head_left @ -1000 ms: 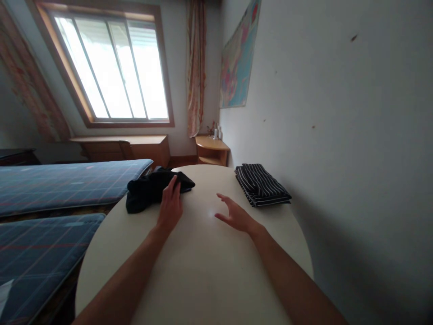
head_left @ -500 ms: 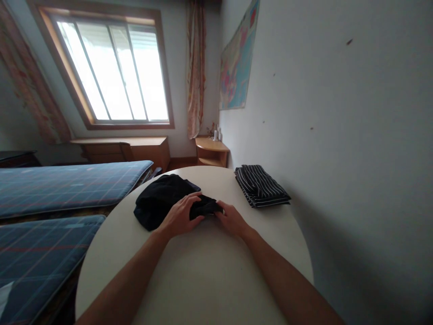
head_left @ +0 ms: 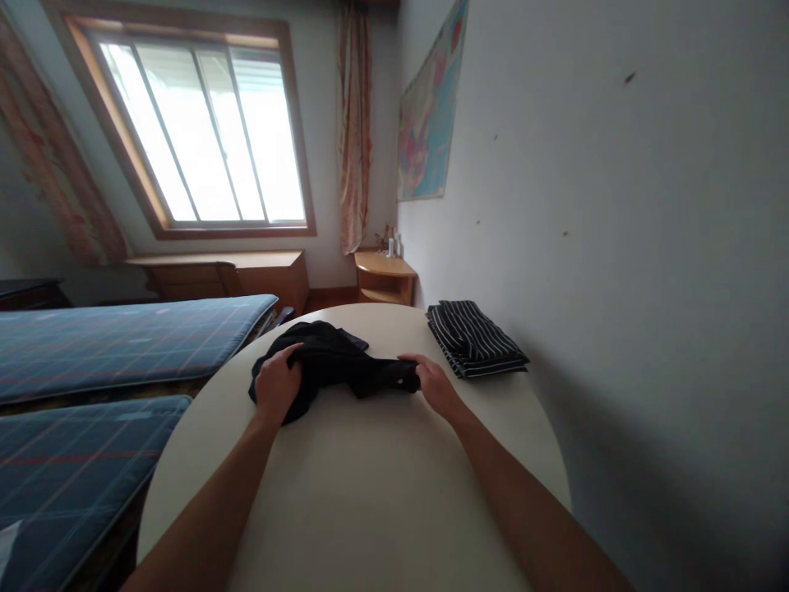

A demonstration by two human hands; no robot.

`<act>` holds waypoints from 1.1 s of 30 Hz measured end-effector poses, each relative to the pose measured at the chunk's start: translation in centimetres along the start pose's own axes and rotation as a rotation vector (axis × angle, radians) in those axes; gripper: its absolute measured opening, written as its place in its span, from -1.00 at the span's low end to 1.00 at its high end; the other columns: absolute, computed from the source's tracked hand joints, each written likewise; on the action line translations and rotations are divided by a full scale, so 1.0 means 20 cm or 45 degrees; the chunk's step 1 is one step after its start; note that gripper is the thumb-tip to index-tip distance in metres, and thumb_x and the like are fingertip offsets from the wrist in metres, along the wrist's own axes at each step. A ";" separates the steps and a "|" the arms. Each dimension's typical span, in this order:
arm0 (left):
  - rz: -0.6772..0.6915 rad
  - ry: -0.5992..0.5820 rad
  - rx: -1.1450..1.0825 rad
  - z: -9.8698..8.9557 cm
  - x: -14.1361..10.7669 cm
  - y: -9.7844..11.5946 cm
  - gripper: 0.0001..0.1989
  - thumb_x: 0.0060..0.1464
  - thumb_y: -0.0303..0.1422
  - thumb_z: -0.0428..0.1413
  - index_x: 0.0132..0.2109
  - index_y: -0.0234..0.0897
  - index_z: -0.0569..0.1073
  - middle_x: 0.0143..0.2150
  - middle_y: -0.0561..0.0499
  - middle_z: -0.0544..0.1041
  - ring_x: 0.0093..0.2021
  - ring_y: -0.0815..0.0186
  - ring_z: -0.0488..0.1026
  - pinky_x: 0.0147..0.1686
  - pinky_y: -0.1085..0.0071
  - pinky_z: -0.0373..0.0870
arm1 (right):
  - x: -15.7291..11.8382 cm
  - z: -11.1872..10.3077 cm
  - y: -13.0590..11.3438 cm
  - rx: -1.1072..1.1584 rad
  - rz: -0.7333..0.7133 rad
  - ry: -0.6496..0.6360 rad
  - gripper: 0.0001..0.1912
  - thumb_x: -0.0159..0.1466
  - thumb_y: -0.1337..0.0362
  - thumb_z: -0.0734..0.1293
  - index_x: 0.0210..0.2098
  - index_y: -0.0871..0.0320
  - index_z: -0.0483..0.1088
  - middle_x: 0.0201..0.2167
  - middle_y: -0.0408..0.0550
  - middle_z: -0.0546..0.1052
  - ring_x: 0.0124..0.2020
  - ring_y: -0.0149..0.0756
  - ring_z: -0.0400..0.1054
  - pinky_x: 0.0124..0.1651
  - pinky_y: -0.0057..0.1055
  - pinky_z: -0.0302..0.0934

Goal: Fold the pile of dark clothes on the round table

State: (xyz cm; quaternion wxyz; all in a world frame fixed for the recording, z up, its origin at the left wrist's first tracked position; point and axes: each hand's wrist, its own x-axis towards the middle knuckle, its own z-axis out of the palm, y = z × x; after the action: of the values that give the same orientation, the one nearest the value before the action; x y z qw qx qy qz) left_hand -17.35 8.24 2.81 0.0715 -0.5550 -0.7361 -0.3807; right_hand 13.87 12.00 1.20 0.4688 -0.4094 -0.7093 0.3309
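A crumpled black garment (head_left: 333,358) lies on the round white table (head_left: 370,493), left of its middle and toward the far edge. My left hand (head_left: 279,385) grips the bunched cloth at its left side, fingers curled into the fabric. At the garment's right end, a narrow part is pinched by my right hand (head_left: 435,385); a small light spot shows on the cloth beside the fingers. Farther right, near the wall, sits a folded black garment with white stripes (head_left: 476,339), touched by neither hand.
Two plaid mattresses (head_left: 129,341) stand left of the table. Behind it are a wooden desk (head_left: 246,271) and a corner shelf (head_left: 385,265) with small items on top. The wall (head_left: 616,329) rises close to the table's right side.
My left hand has moved left across the black garment and grips its left part. My right hand has shifted slightly right, and the cloth between the hands is drawn out longer.
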 end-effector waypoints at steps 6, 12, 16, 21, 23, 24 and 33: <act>0.509 0.256 -0.545 -0.01 -0.04 0.13 -0.47 -0.04 -0.59 -0.10 0.03 -0.26 0.53 0.02 -0.09 0.56 0.16 0.14 0.38 0.23 0.11 0.23 | -0.07 0.09 -0.05 -0.131 -0.337 -0.305 -0.24 0.22 0.29 0.28 0.38 0.04 0.02 0.38 0.05 0.10 0.30 -0.14 0.14 0.30 -0.11 0.09; 0.917 -0.410 -0.943 -0.01 -0.22 0.39 -0.48 -0.01 -0.60 -0.09 0.04 -0.22 0.53 0.02 -0.07 0.56 0.15 0.19 0.39 0.17 0.17 0.30 | -0.09 0.04 -0.10 -0.413 -0.600 -0.334 0.11 -0.02 0.19 0.51 0.40 0.10 -0.07 0.46 0.15 -0.21 0.45 0.03 -0.33 0.39 0.00 -0.19; 0.810 -0.736 -0.942 -0.02 -0.23 0.41 -0.51 0.05 -0.53 -0.05 0.11 -0.25 0.48 0.07 -0.10 0.54 0.09 0.20 0.45 0.16 0.22 0.32 | -0.07 -0.01 -0.12 -0.572 -0.428 -0.337 -0.38 -0.07 0.20 0.53 0.00 0.05 0.39 0.13 0.08 0.43 0.27 0.10 0.15 0.27 0.02 -0.02; 0.505 -0.309 -0.288 0.05 -0.13 0.19 -0.56 0.20 -0.30 -0.02 0.20 -0.13 0.42 0.29 -0.11 0.35 0.31 -0.02 0.20 0.27 -0.12 0.06 | -0.06 -0.07 -0.14 -0.660 -0.102 -0.146 -0.55 0.09 0.12 0.43 -0.05 0.05 0.34 -0.31 -0.06 0.56 -0.25 -0.08 0.46 -0.23 -0.34 0.18; 0.343 -0.348 0.075 0.12 -0.11 0.08 -0.63 0.18 -0.22 0.04 0.10 -0.06 0.52 0.32 -0.10 0.31 0.35 -0.24 0.08 0.22 -0.37 -0.10 | -0.06 -0.10 -0.15 -0.686 -0.034 -0.037 -0.50 0.12 0.09 0.41 0.00 0.06 0.29 -0.31 -0.04 0.55 -0.28 -0.08 0.46 -0.27 -0.35 0.15; 0.301 -0.390 0.181 0.14 -0.10 0.03 -0.64 0.18 -0.23 0.04 0.09 -0.05 0.53 0.34 -0.10 0.29 0.34 -0.30 0.07 0.19 -0.42 -0.11 | -0.05 -0.11 -0.14 -0.690 0.000 0.012 -0.47 0.12 0.08 0.41 0.03 0.07 0.26 -0.30 -0.03 0.55 -0.28 -0.06 0.46 -0.27 -0.33 0.15; -0.181 -0.219 0.360 0.16 0.00 -0.19 -0.55 0.23 -0.18 -0.08 0.17 -0.12 0.46 0.38 -0.14 0.21 0.28 -0.28 0.16 0.12 -0.42 0.03 | -0.04 -0.11 -0.05 -0.641 0.008 0.243 -0.41 0.20 0.06 0.35 0.10 0.15 0.11 -0.06 0.13 0.43 -0.09 0.00 0.44 -0.09 -0.19 0.24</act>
State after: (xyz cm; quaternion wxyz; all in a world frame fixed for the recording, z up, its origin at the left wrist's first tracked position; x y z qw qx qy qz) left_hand -19.65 10.05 -1.29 0.0588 -0.5165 -0.8231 -0.2286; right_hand 15.80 11.08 2.56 0.4159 -0.5447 -0.7205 0.1057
